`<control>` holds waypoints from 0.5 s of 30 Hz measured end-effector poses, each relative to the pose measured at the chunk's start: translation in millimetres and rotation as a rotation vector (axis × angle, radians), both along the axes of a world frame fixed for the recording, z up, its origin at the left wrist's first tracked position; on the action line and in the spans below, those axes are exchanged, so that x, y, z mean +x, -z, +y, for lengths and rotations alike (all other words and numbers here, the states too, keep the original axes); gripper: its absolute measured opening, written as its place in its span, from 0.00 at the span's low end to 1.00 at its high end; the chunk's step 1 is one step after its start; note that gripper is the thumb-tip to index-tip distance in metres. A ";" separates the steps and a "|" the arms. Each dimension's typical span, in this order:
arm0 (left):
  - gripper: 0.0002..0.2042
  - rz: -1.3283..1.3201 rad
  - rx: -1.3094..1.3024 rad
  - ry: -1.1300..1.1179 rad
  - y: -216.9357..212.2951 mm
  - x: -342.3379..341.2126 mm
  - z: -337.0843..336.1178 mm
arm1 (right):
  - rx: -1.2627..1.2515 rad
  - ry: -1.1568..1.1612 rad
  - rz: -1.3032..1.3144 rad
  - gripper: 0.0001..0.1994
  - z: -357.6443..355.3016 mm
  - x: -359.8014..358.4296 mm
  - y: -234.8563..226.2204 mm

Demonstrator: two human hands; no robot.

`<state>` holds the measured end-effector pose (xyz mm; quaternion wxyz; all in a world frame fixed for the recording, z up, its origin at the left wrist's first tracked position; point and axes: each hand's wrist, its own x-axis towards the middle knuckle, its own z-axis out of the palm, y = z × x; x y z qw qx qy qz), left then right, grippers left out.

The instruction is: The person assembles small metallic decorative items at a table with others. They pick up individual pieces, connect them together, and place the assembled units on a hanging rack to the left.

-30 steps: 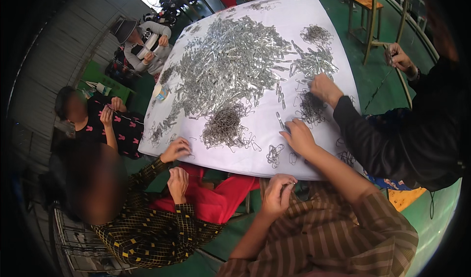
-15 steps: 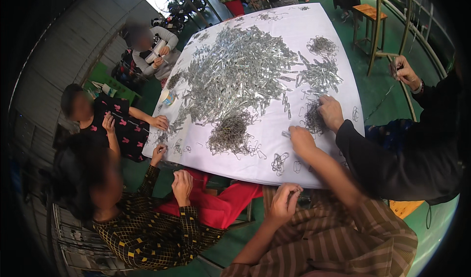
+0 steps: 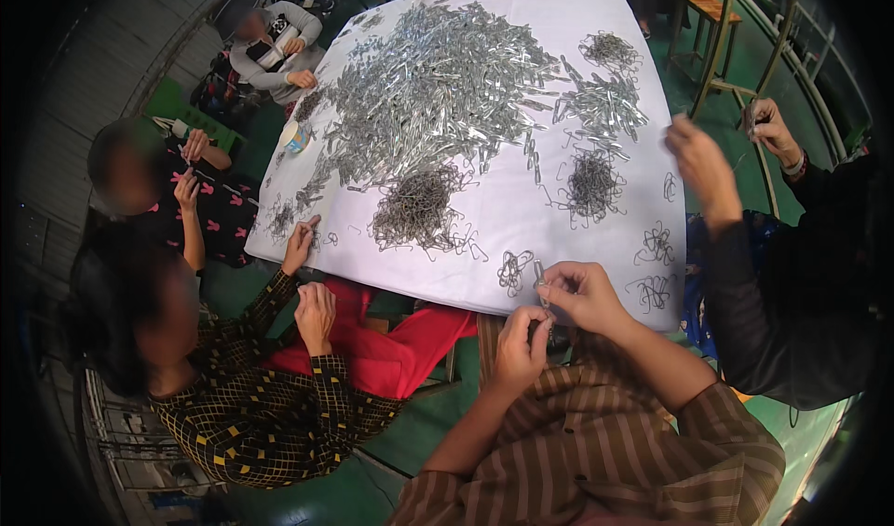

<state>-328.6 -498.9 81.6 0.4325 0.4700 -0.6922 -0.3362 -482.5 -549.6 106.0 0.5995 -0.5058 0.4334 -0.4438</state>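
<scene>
The right hand (image 3: 582, 295) pinches a slim metal clip (image 3: 539, 282) between thumb and fingertips, gap closed down to the clip's own thickness. The clip's long axis runs away from the person, nearly straight, its far end leaning slightly left and its near end pointing toward the left hand (image 3: 520, 349). That hand is just below the right one, thumb and forefinger pressed together; whatever is between them is too small to tell.

Both hands are at the near edge of the table (image 3: 531, 214), which has a white cover; the clip shows against it. Just left of the clip lies a little group of hooks (image 3: 513, 273). Farther off and left is a dense heap of hooks (image 3: 417, 211); beyond the grip, slightly right, another heap (image 3: 593, 189). More loose hooks (image 3: 654, 291) lie right of the grip. Past these spreads the big pile of clips (image 3: 438, 98), a smaller pile (image 3: 607, 107) to its right, and a cup (image 3: 295, 138) to its left.

A co-worker's blurred hand (image 3: 703, 168) is beyond the grip to the right; another co-worker, in red trousers (image 3: 396, 349), sits left. Around is a green floor (image 3: 428, 424), with a wooden stool (image 3: 708, 6) far off to the right.
</scene>
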 end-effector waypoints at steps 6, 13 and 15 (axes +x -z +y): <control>0.04 -0.062 0.025 -0.037 3.0 -0.5 4.6 | -0.130 0.081 0.147 0.07 11.7 1.0 2.2; 0.05 -0.063 0.137 0.063 -0.8 7.5 1.7 | -0.311 0.097 0.265 0.06 25.0 1.1 -1.6; 0.06 -0.038 0.200 0.139 -5.1 17.6 -7.1 | -0.310 0.103 0.257 0.05 29.0 -0.6 -1.0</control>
